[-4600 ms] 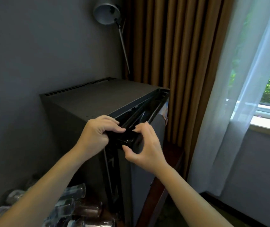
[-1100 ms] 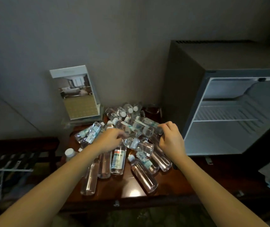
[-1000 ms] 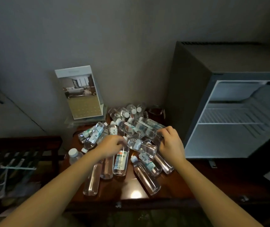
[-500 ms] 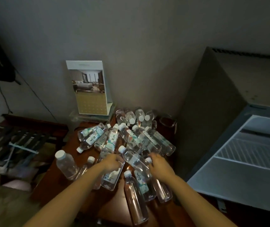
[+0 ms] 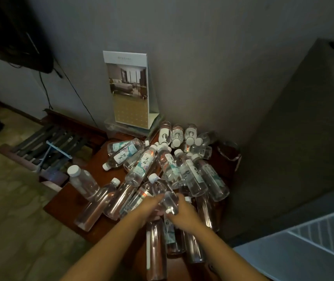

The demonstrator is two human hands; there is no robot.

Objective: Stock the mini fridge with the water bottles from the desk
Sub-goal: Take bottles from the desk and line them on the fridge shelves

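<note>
Desk [image 5: 66, 201]; left hand [image 5: 152, 206], right hand [image 5: 184, 212] round bottle [image 5: 162, 189]

a hotel brochure card [image 5: 128, 89] stands against the wall [image 5: 202, 57]; perhaps a luggage rack [image 5: 46, 147] lower left.

clear glossy plastic water bottles [image 5: 141, 169] with white caps, polished reddish wood counter [image 5: 68, 201], matt grey fridge casing [image 5: 295, 138], glossy paper card [image 5: 128, 88].
</note>
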